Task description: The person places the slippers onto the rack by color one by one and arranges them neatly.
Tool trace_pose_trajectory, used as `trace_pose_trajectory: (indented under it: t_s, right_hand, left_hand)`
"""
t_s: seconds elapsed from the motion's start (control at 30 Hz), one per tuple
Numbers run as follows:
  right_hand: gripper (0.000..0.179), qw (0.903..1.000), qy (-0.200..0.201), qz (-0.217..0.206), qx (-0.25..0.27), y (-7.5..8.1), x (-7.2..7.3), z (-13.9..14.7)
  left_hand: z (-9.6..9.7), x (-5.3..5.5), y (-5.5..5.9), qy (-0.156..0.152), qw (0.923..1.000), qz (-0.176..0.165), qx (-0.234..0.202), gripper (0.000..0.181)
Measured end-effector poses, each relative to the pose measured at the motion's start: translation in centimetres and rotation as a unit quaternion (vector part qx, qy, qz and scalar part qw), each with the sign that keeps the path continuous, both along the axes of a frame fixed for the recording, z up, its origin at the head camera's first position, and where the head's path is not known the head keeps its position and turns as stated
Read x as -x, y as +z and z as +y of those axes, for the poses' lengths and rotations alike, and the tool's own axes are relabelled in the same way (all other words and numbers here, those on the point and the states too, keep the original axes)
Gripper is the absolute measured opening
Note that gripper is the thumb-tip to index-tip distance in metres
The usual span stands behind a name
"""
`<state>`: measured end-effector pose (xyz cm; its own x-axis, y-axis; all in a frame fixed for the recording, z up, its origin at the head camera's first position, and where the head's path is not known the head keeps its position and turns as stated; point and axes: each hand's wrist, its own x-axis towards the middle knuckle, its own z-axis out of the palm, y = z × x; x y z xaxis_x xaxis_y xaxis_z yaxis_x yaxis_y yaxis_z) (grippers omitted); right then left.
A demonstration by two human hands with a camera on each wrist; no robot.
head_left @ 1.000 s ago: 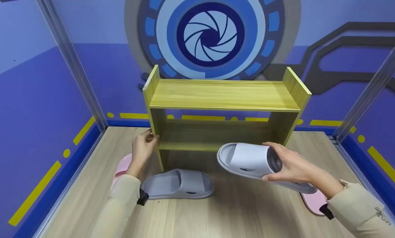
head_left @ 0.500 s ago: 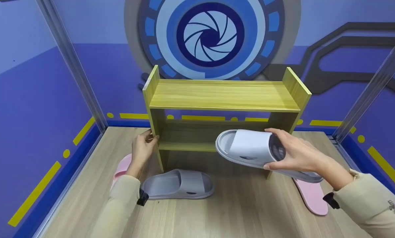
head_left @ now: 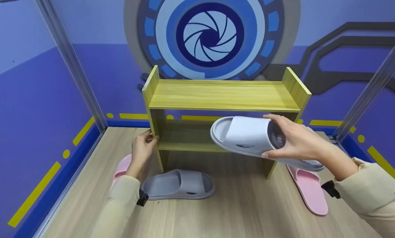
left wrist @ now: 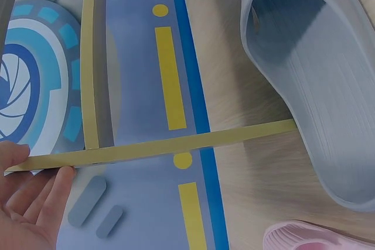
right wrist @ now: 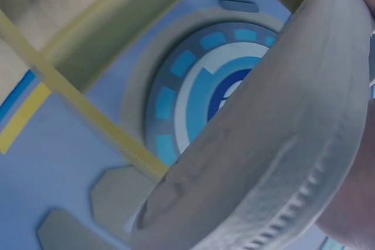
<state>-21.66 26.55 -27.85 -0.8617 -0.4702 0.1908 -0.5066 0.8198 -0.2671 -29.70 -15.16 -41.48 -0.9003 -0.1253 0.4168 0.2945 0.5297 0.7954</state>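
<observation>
My right hand point(head_left: 298, 138) holds a light grey slide slipper point(head_left: 247, 134) in the air before the right side of a wooden shelf rack point(head_left: 224, 96). The thumb is on the strap's near side and the fingers on its far side; the toe points left. In the right wrist view the slipper's sole point(right wrist: 258, 144) fills much of the picture. My left hand point(head_left: 143, 150) pinches the rack's left side panel, thumb on one face and fingers on the other, as the left wrist view also shows at the panel's edge point(left wrist: 152, 144). A second grey slipper point(head_left: 179, 185) lies on the tabletop by the rack's left foot.
One pink slipper point(head_left: 310, 191) lies on the tabletop point(head_left: 237, 211) at the right, below my right forearm. Another pink slipper point(head_left: 122, 168) lies at the left, partly hidden by my left arm. Blue and purple panels stand behind and on both sides.
My right hand has raised the grey slipper from near the lower shelf toward the upper shelf board, uncovering more of the right pink slipper. The left hand has stayed on the rack.
</observation>
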Motion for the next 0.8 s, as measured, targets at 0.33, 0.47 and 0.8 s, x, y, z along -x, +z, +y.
trace_pose_trajectory:
  t_s: [0.33,0.47,0.8]
  right_hand:
    - [0.089,0.9992,-0.014,0.038,0.006,3.0,0.2,-0.7]
    - [0.089,0.9988,-0.022,0.045,0.000,3.7,0.5,-0.9]
    - [0.091,0.9972,-0.056,0.050,-0.005,4.8,1.8,-1.2]
  left_hand:
    - [0.0,-0.1,0.0,0.001,1.0000,-0.006,-0.001,0.029]
    - [0.0,0.0,0.0,-0.001,0.9999,0.016,0.000,0.025]
    - [0.0,-0.1,0.1,-0.003,0.9997,0.022,0.000,0.024]
